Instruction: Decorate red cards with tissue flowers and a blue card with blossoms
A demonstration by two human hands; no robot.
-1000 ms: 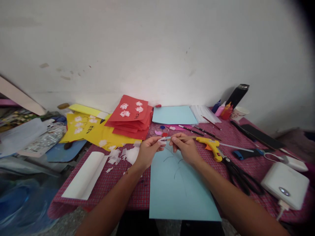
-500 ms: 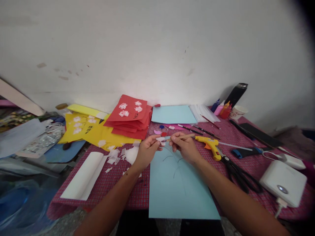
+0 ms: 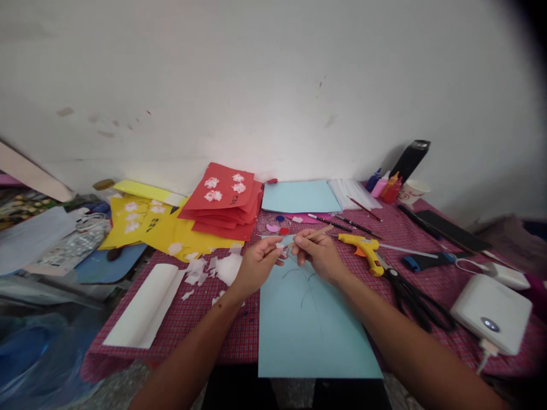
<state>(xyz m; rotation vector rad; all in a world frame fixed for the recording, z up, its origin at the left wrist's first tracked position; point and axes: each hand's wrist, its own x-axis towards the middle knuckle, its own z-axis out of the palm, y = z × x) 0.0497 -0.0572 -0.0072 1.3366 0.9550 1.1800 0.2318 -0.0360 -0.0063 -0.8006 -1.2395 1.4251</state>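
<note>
My left hand is closed in a pinch on a small white paper scrap held above the far end of a light blue sheet with thin curved pencil lines on it. My right hand is closed on a thin wooden stick whose near tip touches the scrap. The two hands almost meet over the sheet. The stick's far end points toward the yellow glue gun.
A red checked cloth covers the table. Red cards and yellow cards lie at the back left, white scraps and a white roll left, black scissors, pencils, paint bottles and a white box right.
The stick has tilted, its far end now raised and pointing farther back. Both hands stay together over the blue sheet, and the view has shifted slightly.
</note>
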